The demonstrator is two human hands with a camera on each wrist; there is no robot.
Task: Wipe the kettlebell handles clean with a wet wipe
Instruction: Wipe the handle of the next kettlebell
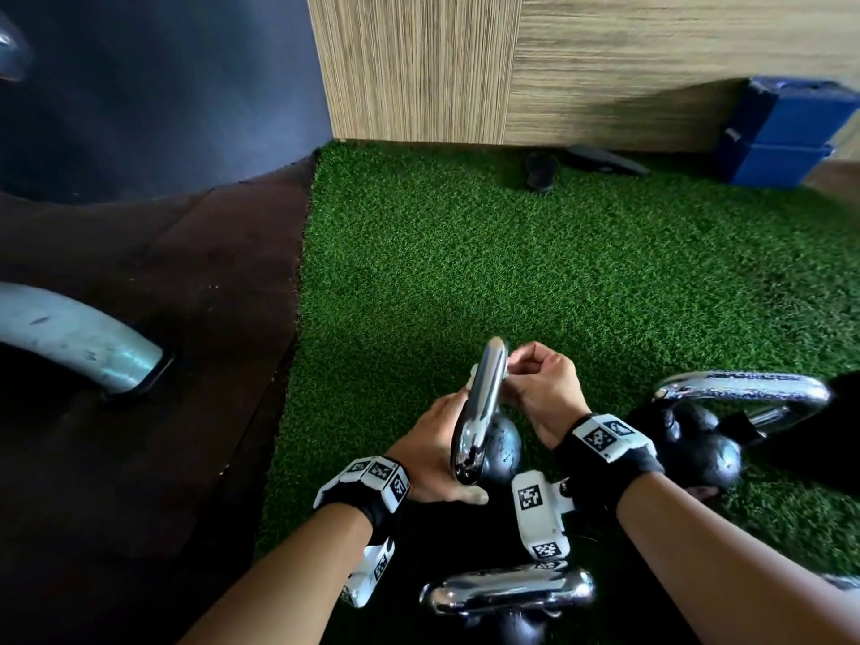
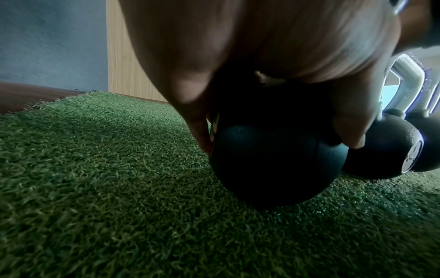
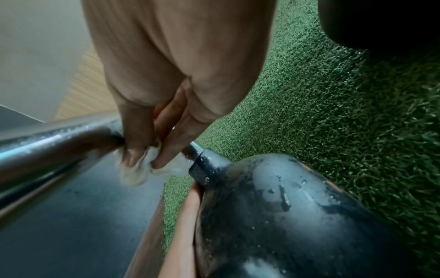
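Green turf (image 1: 512,272) carries the kettlebell (image 1: 500,451), which stands just in front of the person and is steadied from the left by the left hand (image 1: 430,451), its fingers and thumb curled round the black ball. Its chrome handle (image 1: 481,402) is rubbed near the far end with the white wipe (image 3: 140,169), pinched in the right hand (image 1: 542,388). Two more kettlebells (image 1: 698,439) are seen, one right and one nearest.

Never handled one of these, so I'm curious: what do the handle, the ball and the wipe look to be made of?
Handle: looks like chromed or polished steel; mirror-bright with reflections.
Ball: dark and matte, with pale scuffs; probably coated or painted metal, though rubber can't be ruled out.
Wipe: thin, pale, limp sheet, crumpled under the right hand; probably damp nonwoven cloth.
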